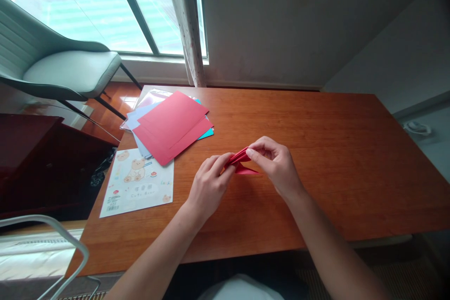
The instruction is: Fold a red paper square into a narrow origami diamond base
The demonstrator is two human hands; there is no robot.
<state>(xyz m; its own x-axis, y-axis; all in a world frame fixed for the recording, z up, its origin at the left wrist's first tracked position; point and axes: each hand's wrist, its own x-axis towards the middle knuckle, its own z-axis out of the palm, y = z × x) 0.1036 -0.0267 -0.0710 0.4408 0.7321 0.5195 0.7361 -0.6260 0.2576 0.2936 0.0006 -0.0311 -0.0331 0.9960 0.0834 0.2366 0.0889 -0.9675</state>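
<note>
A small piece of folded red paper [241,157] is held between my two hands, just above the wooden table. My left hand [212,180] pinches its left end, fingers on top and thumb below. At the other end, my right hand [276,164] grips the paper between thumb and fingers. Several layers show along its upper edge, and a pointed red flap hangs beneath. The fingers hide part of the folds.
Red sheets [176,124] lie over blue and pale sheets at the table's back left. A white bear-printed cover [138,180] lies in front of them. The wooden table [333,150] extends right. A chair [70,72] stands beyond its left side, near the window.
</note>
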